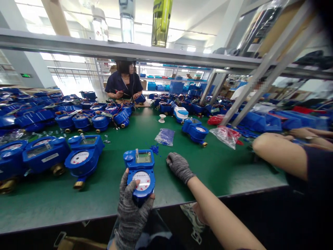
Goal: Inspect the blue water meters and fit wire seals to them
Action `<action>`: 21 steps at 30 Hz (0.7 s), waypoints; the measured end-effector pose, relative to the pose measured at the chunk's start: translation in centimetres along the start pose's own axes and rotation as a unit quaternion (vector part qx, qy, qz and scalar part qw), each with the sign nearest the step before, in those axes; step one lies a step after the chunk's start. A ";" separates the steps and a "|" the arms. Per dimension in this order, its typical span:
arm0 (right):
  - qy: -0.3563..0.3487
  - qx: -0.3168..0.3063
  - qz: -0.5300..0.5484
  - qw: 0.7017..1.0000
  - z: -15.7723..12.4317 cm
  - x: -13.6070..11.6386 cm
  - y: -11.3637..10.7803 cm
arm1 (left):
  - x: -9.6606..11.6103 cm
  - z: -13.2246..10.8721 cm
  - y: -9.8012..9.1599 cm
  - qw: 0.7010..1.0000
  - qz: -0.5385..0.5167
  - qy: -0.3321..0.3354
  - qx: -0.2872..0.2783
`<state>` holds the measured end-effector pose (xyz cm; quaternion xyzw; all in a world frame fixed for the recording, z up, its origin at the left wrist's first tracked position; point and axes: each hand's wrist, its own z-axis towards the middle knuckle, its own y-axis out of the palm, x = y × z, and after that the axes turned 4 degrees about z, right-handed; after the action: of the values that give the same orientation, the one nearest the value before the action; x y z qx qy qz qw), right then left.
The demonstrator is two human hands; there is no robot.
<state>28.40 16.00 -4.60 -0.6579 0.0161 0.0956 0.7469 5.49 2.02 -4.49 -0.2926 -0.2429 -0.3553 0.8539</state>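
My left hand [132, 208], in a grey knit glove, grips the near end of a blue water meter [140, 172] with a white dial and a small display, at the front edge of the green table [104, 194]. My right hand [179, 167], gloved too, rests curled on the mat just right of the meter; what its fingers hold, if anything, is hidden. A few small blue parts [155, 149] lie just beyond it.
Rows of blue meters [47, 156] fill the left side. A clear bag of blue parts [165, 136], another meter [195, 131] and a bag of red parts [227, 135] lie ahead. A co-worker's arm [281, 152] reaches in at right; another person [124, 85] sits opposite.
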 end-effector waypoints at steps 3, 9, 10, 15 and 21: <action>-0.017 0.010 -0.004 1.000 -0.2 -0.3 0.2 | 0.0 0.0 0.0 1.000 0.008 0.002 -0.001; -0.060 0.018 -0.007 0.998 -1.4 0.0 -0.1 | -0.1 -0.1 0.1 1.000 -0.004 -0.009 -0.003; -0.060 0.020 -0.005 0.998 -1.5 0.1 -0.1 | -0.1 -0.1 0.1 1.000 -0.003 -0.007 -0.005; -0.049 0.027 0.007 0.998 -0.8 0.7 0.1 | 0.1 -0.1 0.1 1.000 0.012 -0.001 0.009; -0.058 0.033 0.018 0.998 -0.6 0.9 0.4 | 0.0 -0.1 0.1 0.999 0.026 0.011 0.015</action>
<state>29.25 15.57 -5.17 -0.6257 -0.0119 0.1465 0.7661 5.62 1.99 -4.59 -0.2822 -0.2314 -0.3325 0.8696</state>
